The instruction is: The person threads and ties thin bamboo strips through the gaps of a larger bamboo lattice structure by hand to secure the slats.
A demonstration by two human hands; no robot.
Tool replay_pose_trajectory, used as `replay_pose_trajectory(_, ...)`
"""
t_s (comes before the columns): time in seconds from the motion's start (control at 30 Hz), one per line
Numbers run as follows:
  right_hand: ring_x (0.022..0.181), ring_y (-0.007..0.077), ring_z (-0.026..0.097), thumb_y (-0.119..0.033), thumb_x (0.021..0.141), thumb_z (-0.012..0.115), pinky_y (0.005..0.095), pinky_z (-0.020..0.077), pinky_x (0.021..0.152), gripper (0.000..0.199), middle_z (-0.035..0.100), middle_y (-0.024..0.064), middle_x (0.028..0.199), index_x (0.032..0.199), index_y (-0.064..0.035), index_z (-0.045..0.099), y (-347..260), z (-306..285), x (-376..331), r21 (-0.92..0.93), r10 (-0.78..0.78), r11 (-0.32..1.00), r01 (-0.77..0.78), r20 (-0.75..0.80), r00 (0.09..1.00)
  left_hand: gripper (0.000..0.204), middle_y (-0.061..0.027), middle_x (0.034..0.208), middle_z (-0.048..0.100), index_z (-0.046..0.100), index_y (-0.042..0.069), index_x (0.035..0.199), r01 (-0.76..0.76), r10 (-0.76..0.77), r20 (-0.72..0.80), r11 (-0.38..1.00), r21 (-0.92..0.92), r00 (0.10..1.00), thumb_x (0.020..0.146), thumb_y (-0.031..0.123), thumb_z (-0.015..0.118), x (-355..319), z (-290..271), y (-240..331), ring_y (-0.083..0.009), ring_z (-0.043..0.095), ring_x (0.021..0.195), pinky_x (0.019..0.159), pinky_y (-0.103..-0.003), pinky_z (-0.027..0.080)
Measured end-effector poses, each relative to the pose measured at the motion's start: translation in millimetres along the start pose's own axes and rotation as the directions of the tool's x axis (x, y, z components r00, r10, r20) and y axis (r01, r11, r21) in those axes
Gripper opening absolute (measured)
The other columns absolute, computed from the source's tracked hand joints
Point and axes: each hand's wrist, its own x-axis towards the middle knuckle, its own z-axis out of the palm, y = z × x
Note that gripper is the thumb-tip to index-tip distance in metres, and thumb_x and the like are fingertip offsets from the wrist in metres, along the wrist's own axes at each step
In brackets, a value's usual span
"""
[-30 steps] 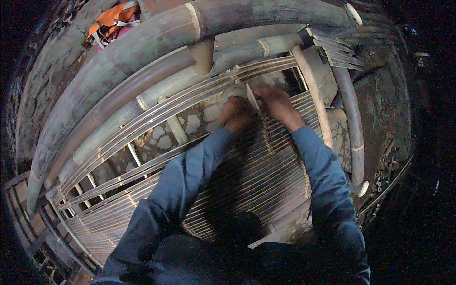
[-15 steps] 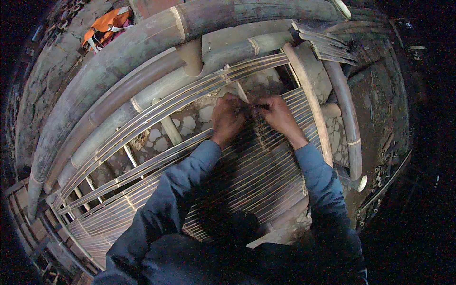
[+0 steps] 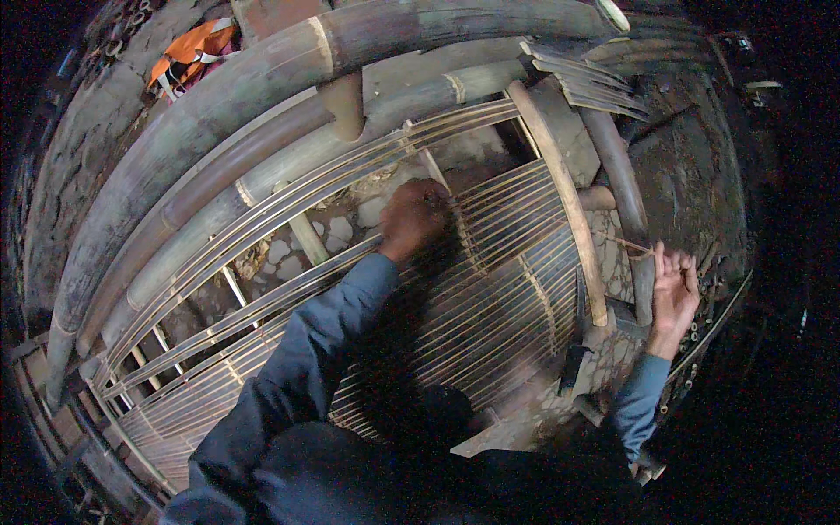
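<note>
Narrow pale-edged slats (image 3: pixel 525 231) lie in rows across the frame (image 3: pixel 570 206). Near its far edge the left hand (image 3: pixel 415 217) curls, grip unclear; beyond its right edge the right hand (image 3: pixel 675 293) pinches thin string (image 3: pixel 632 244).

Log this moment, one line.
left grip: curled at slats, contents hidden | right grip: right of pale pole, pinching strand | orange cloth: upper left

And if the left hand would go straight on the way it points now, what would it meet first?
The left hand would most likely meet the pale crosspiece just past its knuckles, then the long bamboo strips beyond. Depth is unclear, so it might pass above both.
</note>
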Motion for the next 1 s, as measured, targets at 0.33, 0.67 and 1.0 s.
replay_pose_trajectory(0.33,0.058,0.0129,0.046,-0.027,0.105,0.055,0.0345,0.0516,0.07,0.027,0.043,-0.0014,0.065,0.084,-0.0112,0.05,-31.4,-17.1,-75.1,-0.643,0.076,0.748,-0.166,-0.165,0.983,0.041,-0.0184,0.121,0.059,0.064,0.011,0.123,-0.079,0.067,0.048,0.939,0.336,0.997,0.085,0.025,0.07,-13.8,-18.9,18.4,-0.0378,0.054,0.12,0.099,-0.048,0.045)
replay_pose_trajectory(0.67,0.061,0.0127,0.046,-0.022,0.106,0.053,0.0355,0.0557,0.072,0.018,0.039,-0.0031,0.066,0.093,-0.0091,0.055,-18.8,-6.6,-65.0,-0.563,0.017,0.814,-0.142,-0.221,0.975,0.082,-0.0181,0.147,0.043,0.039,0.002,0.147,-0.019,0.19,-0.159,0.696,0.718,0.969,0.082,0.037,0.074,-13.0,-22.6,18.9,-0.0368,0.038,0.138,0.11,-0.051,0.031)
replay_pose_trajectory(1.0,0.054,0.0047,0.035,-0.028,0.104,0.058,0.0238,0.0375,0.051,0.024,0.035,-0.008,0.062,0.086,-0.0131,0.053,9.8,46.1,-54.8,-0.66,0.02,0.734,-0.163,-0.218,0.976,0.062,-0.0182,0.125,0.053,0.052,-0.001,0.131,0.007,0.11,-0.119,0.705,0.709,0.987,0.083,0.033,0.071,10.9,-34.5,34.4,-0.0318,0.049,0.119,0.096,-0.048,0.037)
